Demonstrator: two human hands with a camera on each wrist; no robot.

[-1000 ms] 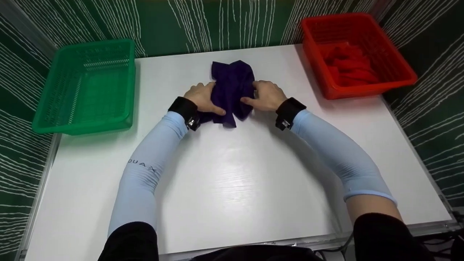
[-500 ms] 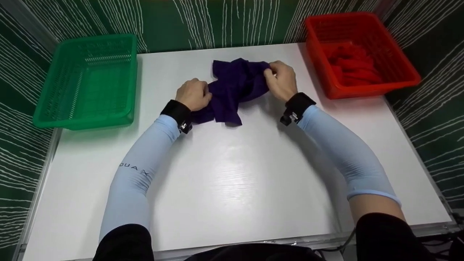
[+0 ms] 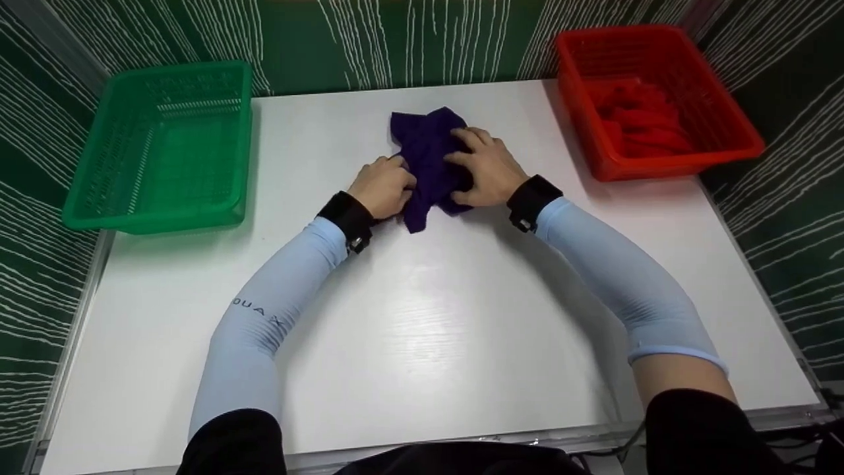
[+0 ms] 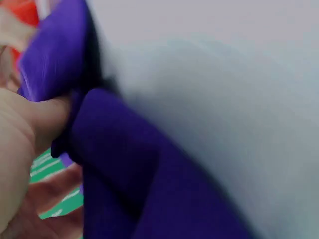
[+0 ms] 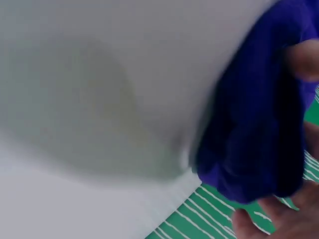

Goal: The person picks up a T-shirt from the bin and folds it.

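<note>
A crumpled dark purple cloth (image 3: 428, 155) lies toward the back middle of the white table in the head view. On its left side, my left hand (image 3: 384, 187) grips a fold. The left wrist view has the thumb (image 4: 47, 117) pressed into the purple cloth (image 4: 129, 154), with fingers below. My right hand (image 3: 489, 168) touches the opposite side, its fingers spread over the fabric. Seen from the right wrist, the purple cloth (image 5: 249, 129) sits between a thumb (image 5: 305, 59) and outstretched fingers (image 5: 279, 219). Parts of the left fingertips are hidden by the cloth.
A green plastic basket (image 3: 155, 221) stands at the table's back left. At the back right is a red basket (image 3: 666, 165) holding crumpled red cloth (image 3: 643, 125). Behind the white table (image 3: 422, 343) rises a green wall (image 3: 297, 59) with white streaks.
Half a second ago the right hand pulled the cloth's right edge outward; now it is back nearer the middle with fingers spread. The left hand has shifted slightly right, bunching the cloth narrower.
</note>
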